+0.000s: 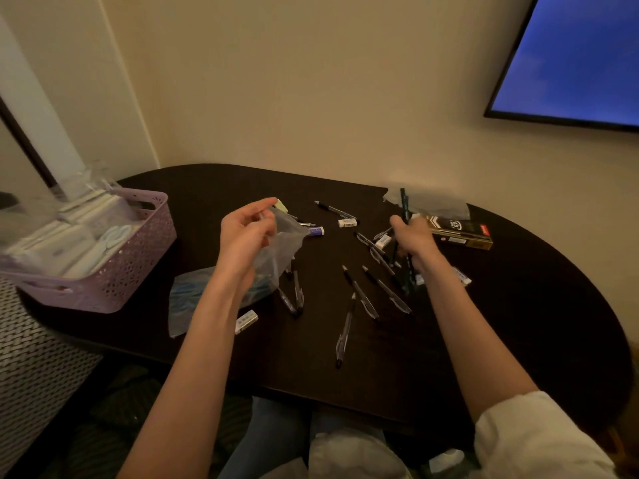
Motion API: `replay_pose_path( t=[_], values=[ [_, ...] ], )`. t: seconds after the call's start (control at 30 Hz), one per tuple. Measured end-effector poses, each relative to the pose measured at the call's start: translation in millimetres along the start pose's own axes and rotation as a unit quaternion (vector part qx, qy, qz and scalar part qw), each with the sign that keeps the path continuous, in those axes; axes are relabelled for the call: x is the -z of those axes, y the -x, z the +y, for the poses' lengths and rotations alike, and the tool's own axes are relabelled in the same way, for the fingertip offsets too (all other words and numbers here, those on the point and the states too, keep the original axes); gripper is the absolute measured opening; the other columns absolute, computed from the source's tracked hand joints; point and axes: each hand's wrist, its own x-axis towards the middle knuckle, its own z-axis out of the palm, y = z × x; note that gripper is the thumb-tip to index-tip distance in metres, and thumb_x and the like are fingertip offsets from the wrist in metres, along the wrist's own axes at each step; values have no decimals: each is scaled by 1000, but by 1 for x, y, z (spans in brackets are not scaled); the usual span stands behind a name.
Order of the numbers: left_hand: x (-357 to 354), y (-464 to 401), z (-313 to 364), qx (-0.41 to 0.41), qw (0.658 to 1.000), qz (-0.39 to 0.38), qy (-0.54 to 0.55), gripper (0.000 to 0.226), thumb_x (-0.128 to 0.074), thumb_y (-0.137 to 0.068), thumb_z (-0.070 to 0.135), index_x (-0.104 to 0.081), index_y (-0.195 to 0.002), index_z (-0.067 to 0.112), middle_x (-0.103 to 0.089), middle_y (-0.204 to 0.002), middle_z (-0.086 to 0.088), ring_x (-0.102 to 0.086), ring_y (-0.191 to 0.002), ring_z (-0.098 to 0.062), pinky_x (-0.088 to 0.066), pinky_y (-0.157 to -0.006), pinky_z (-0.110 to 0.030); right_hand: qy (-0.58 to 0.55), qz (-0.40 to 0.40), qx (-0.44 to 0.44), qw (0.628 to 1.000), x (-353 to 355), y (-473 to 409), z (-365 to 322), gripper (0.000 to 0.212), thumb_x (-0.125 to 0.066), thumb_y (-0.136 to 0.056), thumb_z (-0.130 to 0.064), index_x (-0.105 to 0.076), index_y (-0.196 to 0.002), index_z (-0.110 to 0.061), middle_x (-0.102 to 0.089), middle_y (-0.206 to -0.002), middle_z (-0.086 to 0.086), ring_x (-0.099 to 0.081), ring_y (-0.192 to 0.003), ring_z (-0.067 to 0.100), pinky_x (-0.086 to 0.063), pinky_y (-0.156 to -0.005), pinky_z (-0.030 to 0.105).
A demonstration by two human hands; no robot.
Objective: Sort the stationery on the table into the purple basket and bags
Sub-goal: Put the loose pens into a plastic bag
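worktop point(518, 340): dark, rounded, set against the wall.
basket point(138, 261): purple, on the left edge of the worktop, filled with pale packets.
bags: one clear bag point(283, 243) raised above the worktop; another point(186, 302) lying flat under the left forearm.
left hand point(242, 236): fingers pinched on the raised bag's top edge.
right hand point(411, 240): fingers curled around a bundle of dark pens point(404, 216).
loose pens point(345, 330): scattered between the two forearms.
erasers point(246, 320): small white blocks among the pens.

Two hands point(243, 233); four erasers point(347, 222); one basket point(138, 261).
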Motion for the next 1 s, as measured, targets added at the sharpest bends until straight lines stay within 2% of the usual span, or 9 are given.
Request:
replay_pose_path(
  t=[0.07,0.17,0.3,0.4,0.5,0.6,0.77,0.9,1.0],
  values=[
    [7,-3,9,-13,999,-7,31,42,-53,-86,-8,-66,-109,24,-58,-89,-1,-54,-88,-14,-51,-92,-34,-90,-60,-64,992,-17,3,-5,21,-47,-98,-24,-52,-82,-13,-48,-70,1,-44,-60,12,-40,-58,25],
    [16,-10,19,-27,998,-5,49,43,-52,-87,-9,-63,-121,14,-58,-83,2,-55,-80,-9,-52,-87,-28,-237,-119,-156,951,-42,4,-13,24,-47,-100,-22,-49,-78,-13,-45,-64,0,-41,-53,10,-40,-49,24],
    [24,-17,30,-44,998,6,38,44,-50,-87,-10,-62,-125,10,-58,-77,4,-54,-72,-6,-50,-81,-25,-322,-86,-134,933,-73,8,-28,11,-45,-101,-21,-46,-98,-10,-49,-71,5,-48,-58,12,-50,-57,26],
    [30,-18,35,-50,998,9,30,44,-49,-88,-11,-62,-125,8,-57,-76,4,-54,-70,-5,-49,-80,-26,-316,-75,-11,946,-88,7,-27,12,-46,-101,-25,-47,-95,-14,-39,-64,-2,-36,-50,7,-36,-50,21],
    [37,-20,40,-54,998,14,24,44,-49,-87,-11,-62,-125,7,-58,-76,4,-55,-69,-4,-51,-76,-24,-324,-60,62,942,-95,7,-24,21,-55,-97,-23,-49,-77,-16,-38,-56,-7,-34,-45,4,-31,-46,18],
    [44,-22,43,-54,998,19,29,43,-49,-87,-12,-63,-124,7,-59,-78,3,-57,-74,-7,-53,-83,-28,-290,-56,93,951,-103,10,-21,25,-60,-94,-19,-50,-71,-15,-40,-49,-8,-36,-40,3,-32,-44,17],
    [46,-23,44,-56,998,20,31,43,-50,-87,-11,-62,-125,6,-59,-79,3,-58,-78,-8,-55,-82,-26,-224,-74,122,964,-116,12,-8,24,-59,-94,-22,-52,-73,-12,-43,-56,-2,-39,-43,5,-33,-46,19],
    [47,-21,45,-58,997,23,35,43,-50,-87,-11,-62,-125,6,-59,-81,3,-57,-79,-9,-55,-82,-26,-205,-92,121,967,-118,15,-2,25,-56,-96,-21,-51,-74,-11,-42,-56,-2,-39,-46,7,-34,-48,20],
    [46,-20,45,-56,998,25,32,43,-50,-87,-10,-62,-125,7,-59,-82,2,-56,-80,-10,-53,-89,-32,-192,-98,109,970,-120,17,1,26,-56,-95,-20,-52,-71,-13,-43,-56,-2,-39,-46,7,-35,-51,21]
  ],
)
